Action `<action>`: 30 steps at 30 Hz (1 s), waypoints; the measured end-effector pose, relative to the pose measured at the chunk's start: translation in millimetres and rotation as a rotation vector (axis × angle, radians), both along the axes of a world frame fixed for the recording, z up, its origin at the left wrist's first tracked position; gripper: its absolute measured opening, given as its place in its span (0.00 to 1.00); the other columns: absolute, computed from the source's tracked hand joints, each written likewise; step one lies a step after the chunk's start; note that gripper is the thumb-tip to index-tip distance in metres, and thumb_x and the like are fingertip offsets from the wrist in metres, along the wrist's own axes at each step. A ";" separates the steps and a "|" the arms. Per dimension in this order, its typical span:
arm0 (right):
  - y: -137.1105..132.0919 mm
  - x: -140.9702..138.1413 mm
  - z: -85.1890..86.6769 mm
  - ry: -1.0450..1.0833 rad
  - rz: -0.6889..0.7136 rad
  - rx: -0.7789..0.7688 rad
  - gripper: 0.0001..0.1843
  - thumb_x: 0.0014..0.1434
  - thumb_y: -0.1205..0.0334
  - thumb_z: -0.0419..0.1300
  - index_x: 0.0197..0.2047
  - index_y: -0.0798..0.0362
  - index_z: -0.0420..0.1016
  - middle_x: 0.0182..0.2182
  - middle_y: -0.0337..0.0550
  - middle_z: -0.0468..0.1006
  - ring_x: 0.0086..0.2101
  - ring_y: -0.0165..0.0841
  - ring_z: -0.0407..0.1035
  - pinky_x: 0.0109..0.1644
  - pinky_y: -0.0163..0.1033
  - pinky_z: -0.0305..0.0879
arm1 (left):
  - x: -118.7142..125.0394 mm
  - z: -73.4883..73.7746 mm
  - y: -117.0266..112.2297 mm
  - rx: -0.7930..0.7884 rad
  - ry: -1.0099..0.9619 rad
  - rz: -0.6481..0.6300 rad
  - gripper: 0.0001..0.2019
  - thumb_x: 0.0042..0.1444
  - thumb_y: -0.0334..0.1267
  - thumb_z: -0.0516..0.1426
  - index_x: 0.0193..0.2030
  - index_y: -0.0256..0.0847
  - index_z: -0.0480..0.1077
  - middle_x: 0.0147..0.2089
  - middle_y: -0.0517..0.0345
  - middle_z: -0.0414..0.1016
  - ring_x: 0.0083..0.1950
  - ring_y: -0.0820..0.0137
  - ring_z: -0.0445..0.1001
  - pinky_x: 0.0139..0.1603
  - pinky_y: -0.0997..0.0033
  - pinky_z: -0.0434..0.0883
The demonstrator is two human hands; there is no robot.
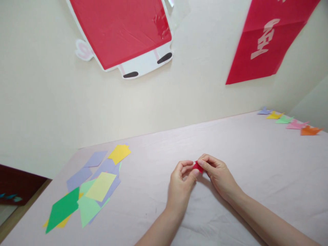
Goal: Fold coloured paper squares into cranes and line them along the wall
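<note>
A small folded piece of red paper point(198, 167) is held between both hands above the cloth-covered table point(153, 205). My left hand point(182, 179) pinches its left side with thumb and fingers. From the other side, my right hand point(214, 171) grips the upper right edge, thumb against the paper. A bit of white shows at the paper's top left. Most of its folds are too small or too covered by fingers to make out.
Loose paper sheets lie overlapping at the left: dark green point(64, 208), pale yellow point(101, 186), yellow point(119, 154) and lilac point(79, 178). Several folded paper pieces, including an orange one point(310, 130), line the far right edge. A wall point(200, 99) with red decorations point(123, 30) rises behind.
</note>
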State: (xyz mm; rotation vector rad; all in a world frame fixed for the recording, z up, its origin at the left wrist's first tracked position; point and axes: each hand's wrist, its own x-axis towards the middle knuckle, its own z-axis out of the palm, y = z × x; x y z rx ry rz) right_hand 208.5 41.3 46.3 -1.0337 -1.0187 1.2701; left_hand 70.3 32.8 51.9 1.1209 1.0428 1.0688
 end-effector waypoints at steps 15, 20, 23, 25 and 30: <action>-3.6 -1.4 0.4 0.081 0.025 -0.051 0.19 0.49 0.49 0.71 0.21 0.53 0.72 0.22 0.35 0.69 0.28 0.31 0.60 0.36 0.37 0.57 | 5.6 1.8 -5.1 0.139 0.159 -0.053 0.11 0.56 0.34 0.59 0.25 0.40 0.64 0.27 0.65 0.63 0.32 0.73 0.60 0.34 0.73 0.59; -0.8 -0.5 1.6 0.075 0.048 -0.067 0.19 0.50 0.49 0.70 0.22 0.53 0.72 0.22 0.35 0.69 0.28 0.31 0.60 0.35 0.36 0.57 | 3.6 0.3 -5.0 0.161 0.173 -0.044 0.08 0.57 0.37 0.59 0.29 0.40 0.69 0.29 0.63 0.67 0.32 0.72 0.64 0.34 0.73 0.62; 0.1 0.6 2.0 0.065 0.060 -0.073 0.19 0.51 0.49 0.70 0.22 0.53 0.72 0.22 0.35 0.68 0.27 0.30 0.59 0.34 0.36 0.56 | 0.8 0.9 -4.0 0.181 0.171 -0.023 0.07 0.60 0.38 0.58 0.32 0.40 0.72 0.32 0.61 0.71 0.34 0.71 0.68 0.37 0.73 0.64; -0.5 0.5 2.0 0.057 0.056 -0.071 0.20 0.51 0.48 0.70 0.22 0.53 0.72 0.21 0.34 0.67 0.26 0.30 0.58 0.33 0.36 0.55 | -0.9 2.6 -3.4 0.203 0.173 -0.010 0.08 0.60 0.39 0.58 0.31 0.40 0.72 0.32 0.60 0.72 0.35 0.70 0.68 0.38 0.73 0.64; -2.3 -2.9 1.7 0.036 0.018 -0.066 0.23 0.52 0.45 0.68 0.20 0.53 0.69 0.20 0.34 0.65 0.25 0.29 0.57 0.32 0.36 0.55 | -2.0 4.8 -3.8 0.223 0.168 -0.008 0.09 0.59 0.37 0.59 0.29 0.39 0.72 0.30 0.61 0.70 0.33 0.71 0.67 0.37 0.73 0.63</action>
